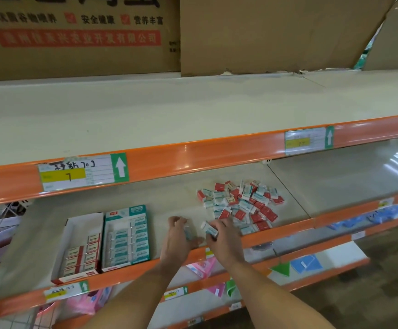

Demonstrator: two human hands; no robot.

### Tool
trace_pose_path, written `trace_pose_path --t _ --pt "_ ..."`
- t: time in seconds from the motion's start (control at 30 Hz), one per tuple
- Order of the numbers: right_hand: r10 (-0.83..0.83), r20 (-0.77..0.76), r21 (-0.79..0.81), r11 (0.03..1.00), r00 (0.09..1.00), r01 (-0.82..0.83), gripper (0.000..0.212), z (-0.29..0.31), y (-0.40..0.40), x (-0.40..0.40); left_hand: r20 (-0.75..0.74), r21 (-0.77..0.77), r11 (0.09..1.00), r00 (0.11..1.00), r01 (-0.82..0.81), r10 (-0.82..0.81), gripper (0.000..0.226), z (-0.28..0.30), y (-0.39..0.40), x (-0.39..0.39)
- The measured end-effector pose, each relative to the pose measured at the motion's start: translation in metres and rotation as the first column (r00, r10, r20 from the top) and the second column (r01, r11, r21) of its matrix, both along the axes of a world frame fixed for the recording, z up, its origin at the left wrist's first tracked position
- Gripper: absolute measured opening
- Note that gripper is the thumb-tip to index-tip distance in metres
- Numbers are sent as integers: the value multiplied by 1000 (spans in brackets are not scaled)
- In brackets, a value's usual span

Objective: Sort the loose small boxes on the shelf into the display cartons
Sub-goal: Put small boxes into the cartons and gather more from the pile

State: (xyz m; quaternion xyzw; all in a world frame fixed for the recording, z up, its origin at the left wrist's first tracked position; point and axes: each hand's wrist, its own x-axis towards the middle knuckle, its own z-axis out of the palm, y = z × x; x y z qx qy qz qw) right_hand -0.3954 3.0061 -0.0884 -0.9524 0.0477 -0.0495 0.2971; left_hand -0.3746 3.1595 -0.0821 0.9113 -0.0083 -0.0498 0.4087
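1. The left hand [177,236] is curled round a small teal-and-white box [189,233], held upright between thumb and fingers just above the shelf [169,205]
2. The right hand [224,236] pinches another teal-and-white box [210,230], tilted, with its end pointing toward the left hand; the two hands sit close together and the two boxes are nearly touching
3. Beyond and to the right of the right hand lies the pile of loose small boxes [240,205], red ones and teal-and-white ones mixed, lying flat, on edge and overlapping; the nearest of them are just beside the right fingers
4. To the left of the left hand stands the teal display carton [126,236], open on top and packed with two columns of teal-and-white boxes lying flat, filling nearly its whole length
5. Touching that carton on its far-left side is the red-and-white display carton [79,248]; red-and-white boxes sit in two columns in its near half, and its far half shows bare white floor
6. Both cartons rest near the orange front lip [122,279] of the shelf, their near ends against it, well apart from the loose pile
7. Above the hands runs the upper shelf [145,110], whose orange edge carries a handwritten price tag [81,173] with a green arrow, and brown cardboard sheets [264,34] lean behind it
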Motion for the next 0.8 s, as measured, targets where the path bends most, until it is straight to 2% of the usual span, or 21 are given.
trace_pose_path --t 0.1,0.2,0.3,0.4,0.53,0.7,0.8 --pt "11 -19 -57 998 1000 -12 35 -1 2 1 -42 29 998 998 54 -53 81 3 8 4" --pt "-5 -29 -50 999 1000 3 40 -2 5 1 -89 106 983 986 152 -143 79 6 17 9" --pt "-37 -31 -18 999 999 36 52 0 10 2 -61 239 938 968 252 -244 81 10 22 10" --pt "-55 -27 -1 998 998 55 56 0 12 1 -10 354 907 970 230 -242 75 9 25 9" --pt "-52 4 -9 999 999 52 50 2 10 3 -32 431 875 973 220 -229 58 8 30 10" --pt "-64 1 -105 992 998 63 31 2 8 4 -39 406 880 967 246 -253 52 5 34 12" --pt "-56 0 -120 991 998 56 30 1 10 5 -19 392 879 958 270 -286 46 4 35 13"
